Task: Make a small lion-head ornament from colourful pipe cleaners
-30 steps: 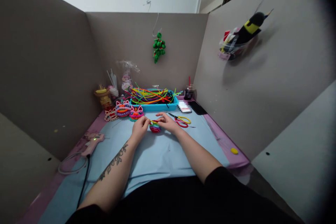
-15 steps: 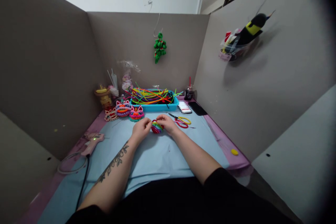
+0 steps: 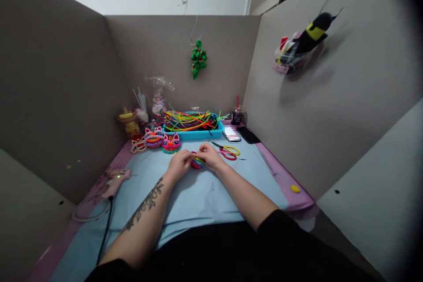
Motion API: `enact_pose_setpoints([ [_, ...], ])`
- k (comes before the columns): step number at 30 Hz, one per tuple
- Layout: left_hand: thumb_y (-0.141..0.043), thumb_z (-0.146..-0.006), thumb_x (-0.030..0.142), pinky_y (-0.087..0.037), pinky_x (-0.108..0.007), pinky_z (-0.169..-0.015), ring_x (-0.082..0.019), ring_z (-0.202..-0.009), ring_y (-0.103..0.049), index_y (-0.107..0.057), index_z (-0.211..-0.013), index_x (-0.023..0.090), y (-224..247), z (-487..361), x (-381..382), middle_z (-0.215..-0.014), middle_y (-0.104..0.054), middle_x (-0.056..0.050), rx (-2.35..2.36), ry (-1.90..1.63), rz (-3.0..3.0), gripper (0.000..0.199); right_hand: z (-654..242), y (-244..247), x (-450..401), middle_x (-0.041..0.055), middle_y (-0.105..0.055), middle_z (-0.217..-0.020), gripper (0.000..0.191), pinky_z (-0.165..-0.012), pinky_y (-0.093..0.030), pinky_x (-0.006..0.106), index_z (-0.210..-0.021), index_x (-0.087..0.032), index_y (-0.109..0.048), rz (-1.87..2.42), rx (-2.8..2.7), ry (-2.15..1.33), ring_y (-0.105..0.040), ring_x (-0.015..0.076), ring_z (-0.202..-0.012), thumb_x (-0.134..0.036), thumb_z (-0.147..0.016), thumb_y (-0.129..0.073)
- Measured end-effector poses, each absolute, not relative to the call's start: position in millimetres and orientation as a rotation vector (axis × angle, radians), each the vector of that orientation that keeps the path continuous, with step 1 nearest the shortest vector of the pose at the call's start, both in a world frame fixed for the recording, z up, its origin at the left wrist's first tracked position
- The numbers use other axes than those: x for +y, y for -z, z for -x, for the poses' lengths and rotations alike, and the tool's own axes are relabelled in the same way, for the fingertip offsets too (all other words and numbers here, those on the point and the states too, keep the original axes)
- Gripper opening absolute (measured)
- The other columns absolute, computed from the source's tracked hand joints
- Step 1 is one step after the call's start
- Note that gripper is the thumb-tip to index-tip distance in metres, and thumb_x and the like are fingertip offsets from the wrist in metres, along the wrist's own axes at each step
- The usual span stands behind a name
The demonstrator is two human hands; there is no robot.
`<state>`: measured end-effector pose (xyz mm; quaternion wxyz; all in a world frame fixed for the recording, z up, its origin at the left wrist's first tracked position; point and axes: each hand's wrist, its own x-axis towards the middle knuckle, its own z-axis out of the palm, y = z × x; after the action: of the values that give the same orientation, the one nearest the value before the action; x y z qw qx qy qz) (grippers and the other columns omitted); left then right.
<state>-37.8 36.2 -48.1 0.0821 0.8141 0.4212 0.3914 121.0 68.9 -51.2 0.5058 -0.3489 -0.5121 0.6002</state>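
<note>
A small rainbow-striped pipe-cleaner piece (image 3: 198,163) sits between my hands over the blue table cover, its upper part hidden by my fingers. My left hand (image 3: 181,163) is closed, fingertips pinched at the piece's upper left edge. From the other side my right hand (image 3: 209,156) also pinches at its top, and the two sets of fingertips almost meet. Just right of that hand lie scissors (image 3: 228,150) with one yellow and one red handle. Several finished pipe-cleaner animal heads, among them a pink-eared one (image 3: 171,142), stand behind my left hand.
A blue tray (image 3: 194,135) full of colourful pipe cleaners stands at the back, with a phone (image 3: 249,135) and a drink cup (image 3: 237,116) to its right. At left lies a pink glue gun (image 3: 116,182) with its cable. A yellow piece (image 3: 295,188) lies far right.
My left hand has shifted slightly right, and its fingertips now come close to those of my right hand above the rainbow piece. The whole view has turned slightly.
</note>
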Motion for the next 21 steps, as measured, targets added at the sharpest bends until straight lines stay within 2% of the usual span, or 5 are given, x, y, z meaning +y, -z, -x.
enact_pose_setpoints([
  [8, -0.047, -0.085, 0.019, -0.042, -0.025, -0.065, -0.013, -0.068, -0.053, -0.065, -0.084, 0.018, 51, 40, 38, -0.079, -0.062, -0.004, 1.284, -1.156, -2.381, 0.018, -126, 57, 72, -0.0064, -0.056, -0.056, 0.035, -0.048, -0.028, 0.020, -0.082, -0.020, -0.048, 0.830, -1.374, -1.532, -0.044, 0.0074, -0.046, -0.025, -0.056, -0.070],
  [11, -0.049, -0.084, 0.021, -0.041, -0.025, -0.063, -0.013, -0.066, -0.052, -0.063, -0.082, 0.017, 51, 39, 37, -0.077, -0.061, -0.004, 1.315, -1.165, -2.365, 0.015, -127, 56, 73, -0.0068, -0.054, -0.054, 0.033, -0.048, -0.028, 0.020, -0.078, -0.019, -0.049, 0.797, -1.385, -1.497, -0.043, 0.0070, -0.046, -0.025, -0.055, -0.072],
  [15, -0.051, -0.082, 0.025, -0.039, -0.025, -0.061, -0.013, -0.064, -0.050, -0.060, -0.077, 0.017, 48, 37, 36, -0.072, -0.058, -0.002, 1.393, -1.216, -2.325, 0.013, -127, 49, 69, -0.0046, -0.054, -0.055, 0.022, -0.048, -0.030, 0.020, -0.070, -0.016, -0.056, 0.791, -1.465, -1.447, -0.043, 0.0070, -0.048, -0.026, -0.057, -0.071],
  [21, -0.050, -0.081, 0.023, -0.039, -0.026, -0.062, -0.014, -0.066, -0.051, -0.058, -0.074, 0.017, 49, 37, 36, -0.072, -0.058, -0.002, 1.407, -1.238, -2.278, 0.012, -126, 42, 62, -0.0039, -0.054, -0.052, 0.017, -0.048, -0.031, 0.021, -0.067, -0.015, -0.059, 0.800, -1.506, -1.443, -0.043, 0.0072, -0.047, -0.023, -0.056, -0.070],
])
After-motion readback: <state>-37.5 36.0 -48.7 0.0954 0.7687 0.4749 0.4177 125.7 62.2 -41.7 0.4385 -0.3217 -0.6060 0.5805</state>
